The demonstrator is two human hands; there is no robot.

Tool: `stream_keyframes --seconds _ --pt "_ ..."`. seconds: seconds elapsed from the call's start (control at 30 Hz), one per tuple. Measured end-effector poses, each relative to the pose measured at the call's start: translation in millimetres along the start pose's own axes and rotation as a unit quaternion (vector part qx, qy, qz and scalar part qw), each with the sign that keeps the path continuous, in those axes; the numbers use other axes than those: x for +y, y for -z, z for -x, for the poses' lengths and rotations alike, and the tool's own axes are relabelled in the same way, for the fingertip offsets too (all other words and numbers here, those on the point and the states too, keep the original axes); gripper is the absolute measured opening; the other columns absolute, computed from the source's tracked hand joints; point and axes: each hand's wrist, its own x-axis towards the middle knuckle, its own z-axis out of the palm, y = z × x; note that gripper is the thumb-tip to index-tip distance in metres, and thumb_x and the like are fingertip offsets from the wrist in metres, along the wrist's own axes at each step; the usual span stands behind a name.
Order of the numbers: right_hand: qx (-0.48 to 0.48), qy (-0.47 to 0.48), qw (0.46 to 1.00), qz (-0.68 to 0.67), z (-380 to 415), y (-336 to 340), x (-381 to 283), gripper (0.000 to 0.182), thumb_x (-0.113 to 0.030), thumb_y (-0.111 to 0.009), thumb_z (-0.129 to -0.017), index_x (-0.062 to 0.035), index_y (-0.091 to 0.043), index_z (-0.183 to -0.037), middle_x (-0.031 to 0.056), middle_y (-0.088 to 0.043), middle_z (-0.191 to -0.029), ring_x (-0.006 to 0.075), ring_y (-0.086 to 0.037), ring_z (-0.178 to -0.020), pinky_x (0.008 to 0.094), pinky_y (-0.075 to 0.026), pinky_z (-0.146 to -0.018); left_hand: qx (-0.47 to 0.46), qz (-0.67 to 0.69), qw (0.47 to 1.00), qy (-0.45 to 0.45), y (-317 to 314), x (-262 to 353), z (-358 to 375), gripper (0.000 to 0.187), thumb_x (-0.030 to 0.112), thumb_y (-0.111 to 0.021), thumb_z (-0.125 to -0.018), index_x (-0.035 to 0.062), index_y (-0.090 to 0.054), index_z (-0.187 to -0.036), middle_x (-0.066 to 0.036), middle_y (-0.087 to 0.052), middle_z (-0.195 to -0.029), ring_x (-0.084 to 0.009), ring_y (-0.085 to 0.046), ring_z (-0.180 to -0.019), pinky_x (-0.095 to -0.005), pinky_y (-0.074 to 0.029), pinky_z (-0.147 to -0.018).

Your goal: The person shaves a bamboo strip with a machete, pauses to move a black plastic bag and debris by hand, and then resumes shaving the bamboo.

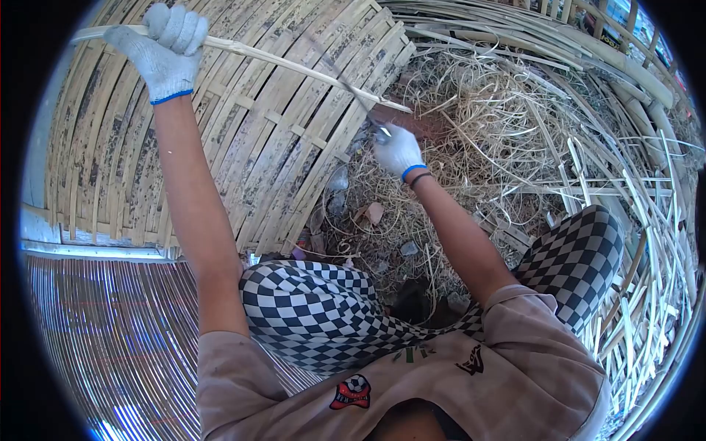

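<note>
My left hand [169,55], in a white knitted glove with a blue cuff, is closed round a long, pale bamboo strip [290,65] at the upper left. The strip slants down to the right, its tip near my right hand. Gloved the same way, my right hand [398,151] is closed on a long, thin knife [344,81]. Its dark blade, smeared by motion, points up and left and crosses over the strip in this view. The knife's handle is mostly hidden in the glove.
Woven bamboo matting [257,140] stands on the left. Curly shavings [493,110] cover the ground at right, with stones [373,213] among them. Long split bamboo strips [640,294] are heaped along the right edge. A slatted surface [132,331] lies at lower left, beside my checkered trouser leg [309,301].
</note>
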Motion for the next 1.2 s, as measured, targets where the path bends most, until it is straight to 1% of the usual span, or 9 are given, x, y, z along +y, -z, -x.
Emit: stream_keyframes --seconds 0.03,0.07,0.1,0.43,0.6,0.97,1.0,1.07,1.2 --pt "0.005 -0.048 0.999 -0.014 -5 -18 53 0.025 -0.027 -0.063 -0.092 -0.0047 -0.070 -0.101 0.0200 -0.075 -0.095 0.0407 -0.072 -0.091 0.0474 -0.056 -0.081 0.002 -0.008 1.000 0.002 0 -1 2 0.083 0.103 -0.036 -0.070 0.0220 -0.023 -0.057 0.006 -0.016 -0.050 -0.0113 -0.012 -0.044 -0.0281 -0.015 -0.044" --pt "-0.132 -0.041 0.989 0.054 -24 -26 86 0.029 -0.031 -0.063 -0.093 -0.0062 -0.071 -0.105 0.0209 -0.075 -0.098 0.0394 -0.073 -0.092 0.0466 -0.057 -0.083 0.002 -0.017 1.000 0.006 0 -3 3 0.083 0.104 -0.037 -0.068 0.0221 -0.022 -0.057 0.006 -0.015 -0.051 -0.0113 -0.012 -0.045 -0.0279 -0.014 -0.045" --pt "-0.078 -0.095 0.992 0.043 -15 -12 80 0.031 -0.033 -0.059 -0.095 -0.0069 -0.071 -0.108 0.0233 -0.074 -0.103 0.0401 -0.073 -0.095 0.0467 -0.057 -0.085 0.007 -0.013 1.000 -0.002 2 -6 2 0.084 0.104 -0.038 -0.068 0.0222 -0.022 -0.057 0.006 -0.016 -0.051 -0.0113 -0.012 -0.044 -0.0279 -0.014 -0.045" --pt "-0.042 0.106 0.992 -0.051 18 29 -77 0.033 -0.022 -0.060 -0.087 -0.0118 -0.071 -0.117 0.0270 -0.072 -0.105 0.0448 -0.068 -0.102 0.0512 -0.056 -0.091 0.000 0.034 0.999 0.008 25 -3 -5 0.084 0.101 -0.043 -0.071 0.0215 -0.020 -0.057 0.005 -0.015 -0.050 -0.0120 -0.011 -0.045 -0.0292 -0.014 -0.044" --pt "-0.102 -0.175 0.979 0.006 -4 -25 86 0.033 -0.032 -0.065 -0.091 -0.0044 -0.074 -0.108 0.0277 -0.073 -0.105 0.0434 -0.070 -0.102 0.0491 -0.056 -0.092 0.056 -0.020 0.998 -0.004 1 -7 4 0.084 0.100 -0.051 -0.067 0.0221 -0.020 -0.056 0.006 -0.015 -0.050 -0.0119 -0.012 -0.044 -0.0295 -0.014 -0.044" --pt "-0.054 0.055 0.996 -0.035 19 22 -60 0.033 -0.025 -0.061 -0.085 -0.0058 -0.071 -0.110 0.0289 -0.071 -0.101 0.0464 -0.067 -0.101 0.0499 -0.055 -0.089 0.107 -0.010 0.994 -0.027 16 -7 -2 0.086 0.100 -0.054 -0.060 0.0221 -0.019 -0.056 0.006 -0.014 -0.050 -0.0115 -0.011 -0.045 -0.0290 -0.015 -0.044" --pt "-0.066 0.072 0.994 -0.048 15 23 -62 0.034 -0.024 -0.061 -0.085 -0.0052 -0.071 -0.111 0.0295 -0.071 -0.101 0.0464 -0.067 -0.101 0.0498 -0.055 -0.089 0.064 -0.004 0.998 -0.020 13 -7 -4 0.081 0.099 -0.040 -0.068 0.0216 -0.020 -0.056 0.005 -0.015 -0.050 -0.0120 -0.011 -0.044 -0.0291 -0.014 -0.044" --pt "-0.025 0.030 0.999 -0.022 16 16 -27 0.037 -0.026 -0.061 -0.087 -0.0045 -0.071 -0.115 0.0296 -0.071 -0.103 0.0453 -0.068 -0.103 0.0493 -0.055 -0.089 -0.016 0.004 1.000 -0.007 10 -4 -4 0.082 0.098 -0.011 -0.082 0.0208 -0.021 -0.055 0.004 -0.016 -0.049 -0.0129 -0.010 -0.044 -0.0294 -0.012 -0.044" --pt "-0.091 -0.199 0.972 0.080 1 -19 132 0.039 -0.033 -0.060 -0.095 -0.0087 -0.071 -0.123 0.0270 -0.073 -0.107 0.0415 -0.070 -0.110 0.0488 -0.056 -0.091 -0.020 0.015 1.000 0.003 16 -11 3 0.083 0.101 -0.018 -0.078 0.0209 -0.021 -0.056 0.004 -0.015 -0.050 -0.0126 -0.011 -0.044 -0.0296 -0.012 -0.044"
